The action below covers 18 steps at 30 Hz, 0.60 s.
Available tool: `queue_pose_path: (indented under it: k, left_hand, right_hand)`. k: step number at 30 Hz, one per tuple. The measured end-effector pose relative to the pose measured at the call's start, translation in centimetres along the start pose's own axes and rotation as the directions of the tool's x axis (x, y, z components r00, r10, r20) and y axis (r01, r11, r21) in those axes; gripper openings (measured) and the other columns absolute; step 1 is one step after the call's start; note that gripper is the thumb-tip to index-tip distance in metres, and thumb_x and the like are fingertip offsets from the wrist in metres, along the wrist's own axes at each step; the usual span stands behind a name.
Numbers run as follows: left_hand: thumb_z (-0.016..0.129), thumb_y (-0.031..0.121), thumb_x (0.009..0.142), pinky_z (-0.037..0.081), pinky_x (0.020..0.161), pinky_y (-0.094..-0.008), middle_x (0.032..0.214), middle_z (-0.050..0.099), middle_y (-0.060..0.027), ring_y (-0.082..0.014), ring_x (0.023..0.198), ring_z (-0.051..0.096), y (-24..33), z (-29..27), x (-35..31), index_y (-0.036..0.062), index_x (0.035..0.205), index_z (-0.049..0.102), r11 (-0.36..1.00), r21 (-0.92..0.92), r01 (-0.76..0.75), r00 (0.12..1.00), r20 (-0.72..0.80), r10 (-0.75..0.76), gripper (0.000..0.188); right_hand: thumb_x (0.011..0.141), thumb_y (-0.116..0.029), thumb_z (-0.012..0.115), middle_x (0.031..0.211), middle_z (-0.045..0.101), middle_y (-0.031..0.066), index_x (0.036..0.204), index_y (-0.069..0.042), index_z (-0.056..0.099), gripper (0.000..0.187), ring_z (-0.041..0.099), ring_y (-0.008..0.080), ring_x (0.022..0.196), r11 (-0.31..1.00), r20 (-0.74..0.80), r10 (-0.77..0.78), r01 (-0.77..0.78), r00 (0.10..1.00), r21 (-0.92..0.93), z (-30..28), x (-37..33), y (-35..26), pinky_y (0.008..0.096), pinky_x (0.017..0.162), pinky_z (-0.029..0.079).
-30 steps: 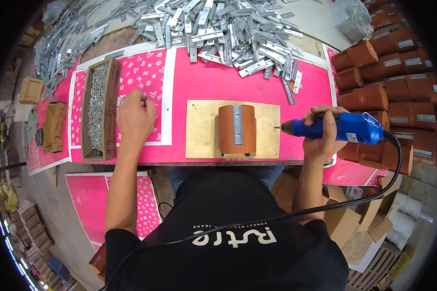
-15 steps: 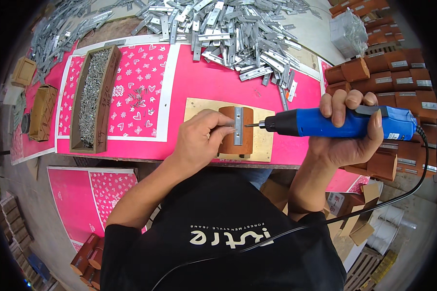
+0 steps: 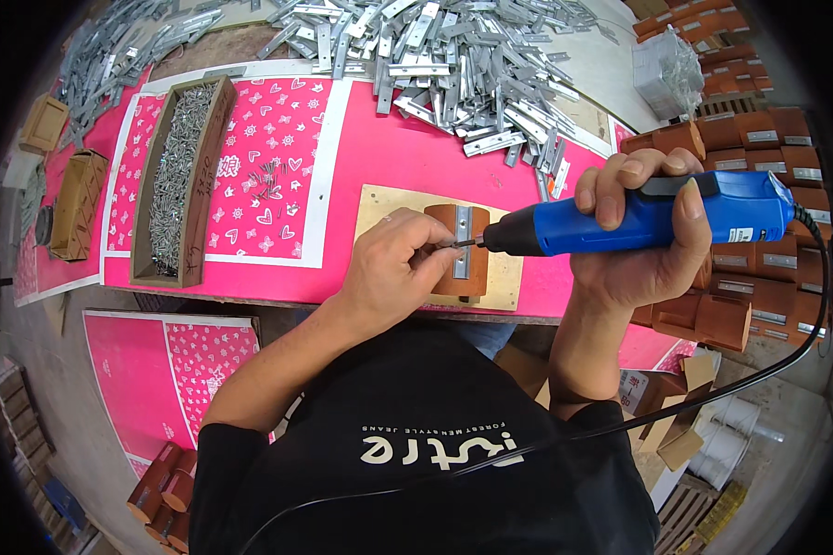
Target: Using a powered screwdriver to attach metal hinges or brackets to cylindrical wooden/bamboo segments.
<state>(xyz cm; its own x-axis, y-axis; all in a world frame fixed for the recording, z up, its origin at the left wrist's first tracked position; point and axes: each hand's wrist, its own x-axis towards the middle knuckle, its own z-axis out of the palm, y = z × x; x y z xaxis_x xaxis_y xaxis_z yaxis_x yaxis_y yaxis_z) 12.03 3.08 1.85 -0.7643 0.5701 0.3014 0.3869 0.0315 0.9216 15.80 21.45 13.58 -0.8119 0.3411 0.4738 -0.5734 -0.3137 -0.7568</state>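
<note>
The left hand (image 3: 389, 264) is pinched closed over the metal plate (image 3: 463, 222) on the brown block (image 3: 477, 274), which stands on the wooden board (image 3: 504, 287); whether it holds a screw cannot be told. The right hand (image 3: 643, 250) grips the blue driver (image 3: 583, 229), bit (image 3: 469, 243) at the left fingertips. A skewed bit could slip and strike them. The front edge of the table (image 3: 541, 301) runs close by; open pink surface separates board from metal heap (image 3: 453, 83).

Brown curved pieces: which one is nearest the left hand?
The brown piece alone on the pale board, by the left hand; the others are in the right stack and lower-left pile.
</note>
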Motion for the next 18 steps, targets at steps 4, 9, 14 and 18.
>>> queue_pose_path:
  k: [4,9,14,18]
  left_hand:
    - [0.071,0.000,0.077,0.048,0.063,-0.0281,0.085,0.066,-0.0082,-0.0159,0.072,0.060,-0.6,0.7,0.1,0.0010,0.083,0.064,1.000,-0.005,0.027,1.000,-0.015,-0.027,0.009]
    - [0.076,0.006,0.070,0.041,0.093,-0.0420,0.117,0.062,-0.0160,-0.0327,0.114,0.048,-1.5,1.4,1.3,0.0029,0.088,0.063,0.985,0.088,-0.146,0.988,-0.035,0.149,0.022]
    - [0.078,0.014,0.069,0.036,0.097,-0.0475,0.119,0.060,-0.0180,-0.0377,0.119,0.044,-2.5,2.2,1.4,0.0039,0.089,0.064,0.991,0.042,-0.129,0.989,-0.068,0.132,0.027]
    - [0.078,0.014,0.069,0.036,0.099,-0.0477,0.117,0.061,-0.0193,-0.0407,0.119,0.046,-3.4,2.8,1.5,0.0033,0.091,0.061,0.990,-0.019,-0.138,0.989,-0.048,0.137,0.030]
  right_hand:
    - [0.091,-0.022,0.048,0.094,0.063,0.0187,0.112,-0.003,0.049,0.028,0.055,0.0184,0.057,0.995,0.072,-0.027,0.034,0.997,-0.091,1.0,0.1,0.9,0.0367,0.060,0.049]
    - [0.085,-0.001,0.060,0.093,0.062,0.0312,0.111,0.000,0.042,0.032,0.057,0.0194,0.054,0.983,0.095,-0.030,0.047,0.995,-0.178,2.1,0.4,1.5,0.0305,0.052,0.050]
    - [0.088,-0.011,0.059,0.085,0.063,0.0250,0.112,-0.003,0.043,0.030,0.055,0.0208,0.053,0.913,0.217,0.010,0.079,0.976,-0.399,2.7,0.8,2.3,0.0368,0.054,0.051]
    - [0.086,-0.006,0.061,0.083,0.062,0.0237,0.112,-0.004,0.043,0.031,0.055,0.0208,0.053,0.874,0.216,0.031,0.079,0.976,-0.479,2.6,0.8,2.6,0.0333,0.052,0.050]
